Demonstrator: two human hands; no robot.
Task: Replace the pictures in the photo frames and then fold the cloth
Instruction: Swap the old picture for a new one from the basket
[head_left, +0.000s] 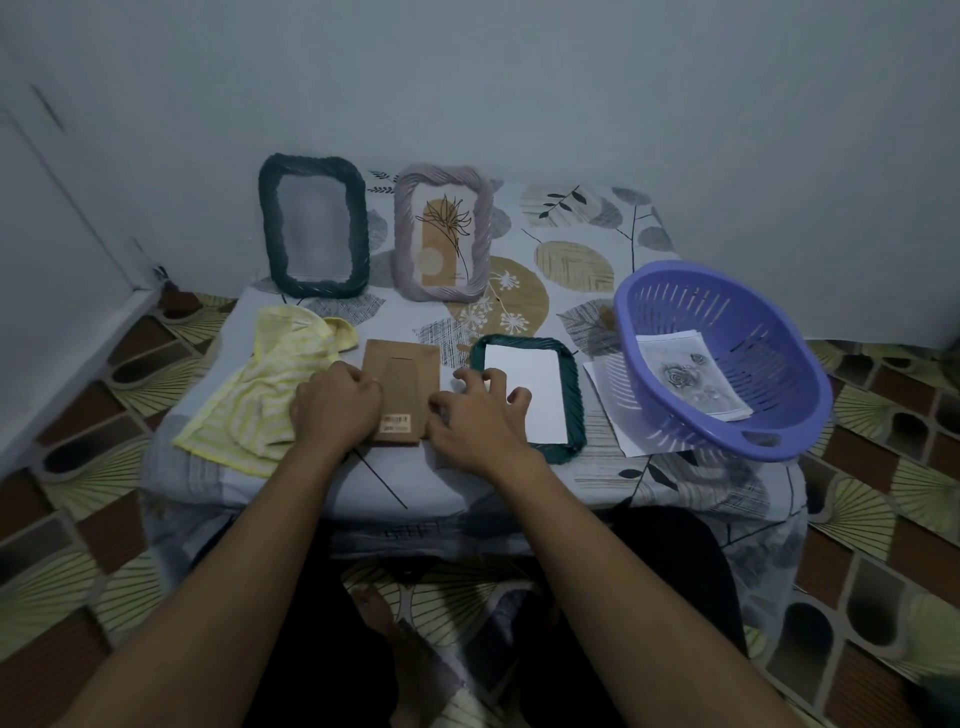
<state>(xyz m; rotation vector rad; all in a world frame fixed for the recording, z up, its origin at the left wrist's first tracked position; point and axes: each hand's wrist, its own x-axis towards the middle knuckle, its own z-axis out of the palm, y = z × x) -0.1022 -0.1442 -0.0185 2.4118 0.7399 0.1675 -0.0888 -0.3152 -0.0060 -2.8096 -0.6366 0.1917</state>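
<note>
Two hands meet at lower centre: the left hand grips the brown backing board, and the right hand rests spread fingers on the face-down green frame holding a white sheet. Next, the board likely needs seating squarely inside that rim. The yellow cloth lies unfolded to the left.

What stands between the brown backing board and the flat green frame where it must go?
Only the right hand: its fingers arch over the left rim of the flat green frame and the white sheet inside. The brown backing board lies left of the frame, the left hand on its left edge. Nothing else lies between.
</note>
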